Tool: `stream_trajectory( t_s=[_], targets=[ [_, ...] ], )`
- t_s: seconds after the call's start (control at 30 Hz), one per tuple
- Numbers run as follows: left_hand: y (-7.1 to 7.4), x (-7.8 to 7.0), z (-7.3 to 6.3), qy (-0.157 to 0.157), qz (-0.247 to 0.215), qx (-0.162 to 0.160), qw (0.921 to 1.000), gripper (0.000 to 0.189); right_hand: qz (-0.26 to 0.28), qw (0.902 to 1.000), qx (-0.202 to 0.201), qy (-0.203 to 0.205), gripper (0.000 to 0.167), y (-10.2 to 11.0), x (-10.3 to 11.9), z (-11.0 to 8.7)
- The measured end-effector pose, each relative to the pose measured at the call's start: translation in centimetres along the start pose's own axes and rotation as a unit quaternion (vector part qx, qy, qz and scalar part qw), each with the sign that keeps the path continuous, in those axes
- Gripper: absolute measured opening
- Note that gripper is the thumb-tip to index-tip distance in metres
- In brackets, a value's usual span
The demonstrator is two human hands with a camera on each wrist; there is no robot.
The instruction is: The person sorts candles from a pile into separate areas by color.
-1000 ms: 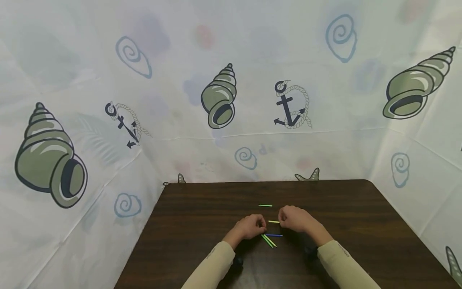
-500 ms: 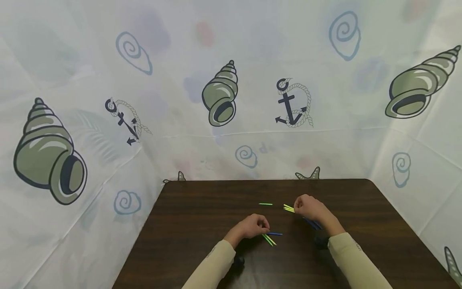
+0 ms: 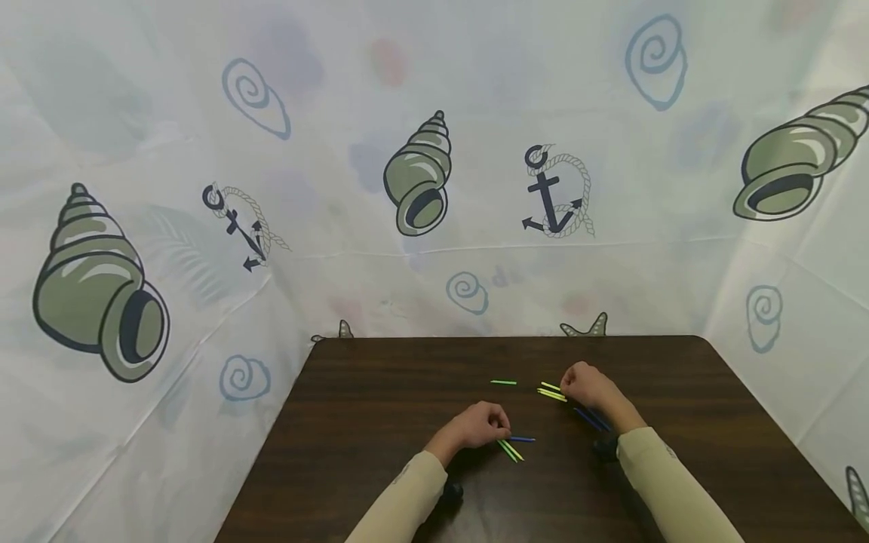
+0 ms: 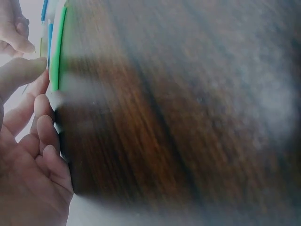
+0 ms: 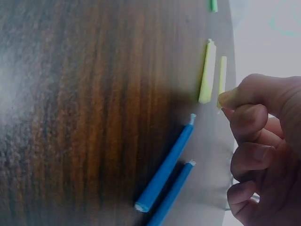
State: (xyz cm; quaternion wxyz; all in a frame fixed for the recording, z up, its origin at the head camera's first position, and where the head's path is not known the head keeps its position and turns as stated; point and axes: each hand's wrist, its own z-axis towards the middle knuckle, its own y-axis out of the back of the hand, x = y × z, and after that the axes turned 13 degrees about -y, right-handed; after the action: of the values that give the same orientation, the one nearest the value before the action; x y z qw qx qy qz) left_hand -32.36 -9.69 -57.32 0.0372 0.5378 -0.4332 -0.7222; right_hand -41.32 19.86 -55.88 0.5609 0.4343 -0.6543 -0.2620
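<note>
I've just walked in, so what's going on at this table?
A person is handling thin coloured sticks on a dark brown wood-grain table. The right hand pinches a slim yellow stick beside more yellow sticks, with two slim blue sticks lying nearby. The left hand is at a small cluster of green, yellowish and blue sticks; whether it grips any is unclear. A slim green stick lies alone farther back.

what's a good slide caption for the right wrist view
Right grip pinching a yellow stick, two blue sticks lying side by side on the dark table.
</note>
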Motion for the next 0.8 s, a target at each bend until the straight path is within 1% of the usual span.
stream_trajectory(
  t_s=[0.23, 0.37, 0.5, 0.63, 0.7, 0.8],
  targets=[
    [0.0, -0.2, 0.2, -0.009, -0.001, 0.007, 0.9999, 0.008, 0.005, 1.0000, -0.007, 0.000, 0.017, -0.2, -0.7, 0.5],
    [-0.2, -0.3, 0.2, -0.012, 0.003, 0.002, 0.9999, 0.008, 0.013, 0.9998, -0.014, 0.005, 0.017, -0.2, -1.0, 0.5],
    [-0.2, -0.5, 0.1, -0.006, 0.011, -0.008, 0.9999, 0.009, 0.017, 0.9995, -0.015, 0.023, 0.017, -0.2, -1.1, 0.3],
    [-0.3, -0.3, 0.1, 0.001, 0.022, -0.017, 0.9996, 0.011, 0.040, 0.9982, -0.020, 0.039, 0.017, -0.1, -1.2, -0.2],
    [-0.3, -0.2, 0.0, -0.001, 0.019, -0.020, 0.9996, 0.011, 0.057, 0.9969, -0.030, 0.047, 0.016, -0.1, -1.4, -0.4],
    [-0.1, 0.0, -0.2, -0.007, 0.000, -0.018, 0.9998, 0.010, 0.071, 0.9946, -0.048, 0.058, 0.017, -0.3, -1.8, -0.7]
  ],
)
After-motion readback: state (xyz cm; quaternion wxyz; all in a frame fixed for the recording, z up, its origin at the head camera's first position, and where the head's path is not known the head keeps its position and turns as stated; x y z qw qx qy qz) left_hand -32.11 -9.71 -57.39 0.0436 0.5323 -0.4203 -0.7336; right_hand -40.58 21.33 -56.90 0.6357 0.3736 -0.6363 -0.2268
